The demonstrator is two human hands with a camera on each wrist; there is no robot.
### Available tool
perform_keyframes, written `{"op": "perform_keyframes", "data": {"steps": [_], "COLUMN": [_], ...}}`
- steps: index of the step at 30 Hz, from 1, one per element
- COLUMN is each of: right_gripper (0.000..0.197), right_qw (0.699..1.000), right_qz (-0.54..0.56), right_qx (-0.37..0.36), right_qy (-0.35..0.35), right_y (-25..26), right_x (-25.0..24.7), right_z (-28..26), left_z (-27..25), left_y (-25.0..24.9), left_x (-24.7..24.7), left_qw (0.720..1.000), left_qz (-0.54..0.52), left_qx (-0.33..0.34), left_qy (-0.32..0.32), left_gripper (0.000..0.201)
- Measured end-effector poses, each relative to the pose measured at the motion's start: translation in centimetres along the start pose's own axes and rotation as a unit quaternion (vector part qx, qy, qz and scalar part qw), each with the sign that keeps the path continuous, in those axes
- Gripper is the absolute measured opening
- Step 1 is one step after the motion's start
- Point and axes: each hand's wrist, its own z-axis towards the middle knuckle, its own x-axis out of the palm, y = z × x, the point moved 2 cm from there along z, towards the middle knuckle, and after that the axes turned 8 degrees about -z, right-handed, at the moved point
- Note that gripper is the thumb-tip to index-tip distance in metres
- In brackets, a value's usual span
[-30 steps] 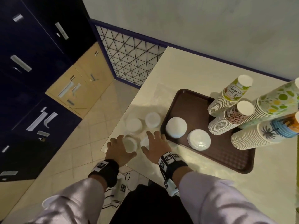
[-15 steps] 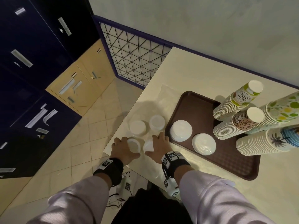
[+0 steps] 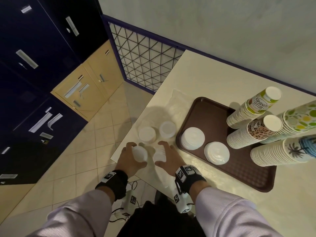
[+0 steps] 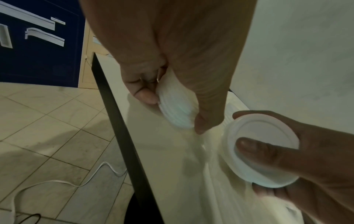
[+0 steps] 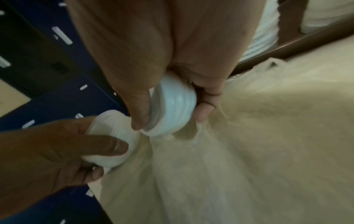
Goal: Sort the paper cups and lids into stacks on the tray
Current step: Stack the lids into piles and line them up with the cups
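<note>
My left hand [image 3: 136, 154] grips a short stack of white lids [image 3: 140, 153] at the table's near left corner. My right hand [image 3: 159, 153] grips a second lid stack [image 3: 160, 156] beside it, tilted on its side. In the left wrist view, thumb and fingers pinch the left stack [image 4: 177, 112], and in the right wrist view the right stack [image 5: 172, 109] is pinched the same way. Two more lid stacks [image 3: 147, 134] [image 3: 167, 129] stand just beyond my hands. The brown tray [image 3: 210, 115] holds two lid stacks [image 3: 193, 138] [image 3: 216, 153] and several upside-down stacks of printed cups [image 3: 253, 132].
Thin clear plastic wrap [image 5: 220, 159] lies crumpled on the cream table [image 3: 205, 79] under the loose lids. The table's left edge [image 4: 118, 121] drops to a tiled floor with a white cable [image 4: 63, 181]. A mesh panel [image 3: 145, 62] and dark lockers stand at the left.
Both hands went from lying over the two nearest lid stacks to gripping them. The right stack has tipped onto its side. The head view has drifted slightly.
</note>
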Motion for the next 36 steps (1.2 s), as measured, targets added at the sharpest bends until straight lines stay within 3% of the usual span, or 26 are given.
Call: {"op": "perform_keyframes", "data": {"steps": [5, 9, 13, 17, 25, 31, 36], "right_gripper": [0.052, 0.034, 0.027, 0.025, 0.025, 0.028, 0.026], "right_qw": [0.986, 0.956, 0.944, 0.938, 0.927, 0.903, 0.878], "right_qz": [0.165, 0.283, 0.321, 0.331, 0.355, 0.409, 0.443], "right_qx": [0.019, 0.056, 0.059, 0.051, 0.046, 0.033, 0.058], "right_qy": [-0.018, -0.043, -0.057, -0.084, -0.107, -0.124, -0.171], "right_y": [-0.6, -0.5, 0.0, 0.0, -0.6, -2.0, -3.2], "right_x": [-1.3, -2.7, -3.6, -4.5, -5.5, -7.2, -8.2], "right_z": [-1.3, -2.4, -3.3, -4.0, -5.4, -7.6, -8.6], "left_z": [-0.6, -1.4, -1.7, -1.9, -3.3, -3.6, -3.6], "left_y": [-0.5, -1.7, -2.4, -3.3, -5.7, -7.7, -8.4], "left_x": [-0.4, 0.0, 0.7, 1.2, 1.3, 1.4, 2.1], "left_qw": [0.992, 0.963, 0.931, 0.900, 0.921, 0.951, 0.950], "left_qz": [-0.124, -0.261, -0.349, -0.421, -0.384, -0.292, -0.291], "left_qx": [0.006, -0.030, -0.067, -0.090, -0.019, 0.069, 0.074], "left_qy": [0.020, 0.064, 0.081, 0.069, 0.068, 0.076, 0.085], "left_gripper": [0.086, 0.075, 0.056, 0.065, 0.067, 0.038, 0.033]}}
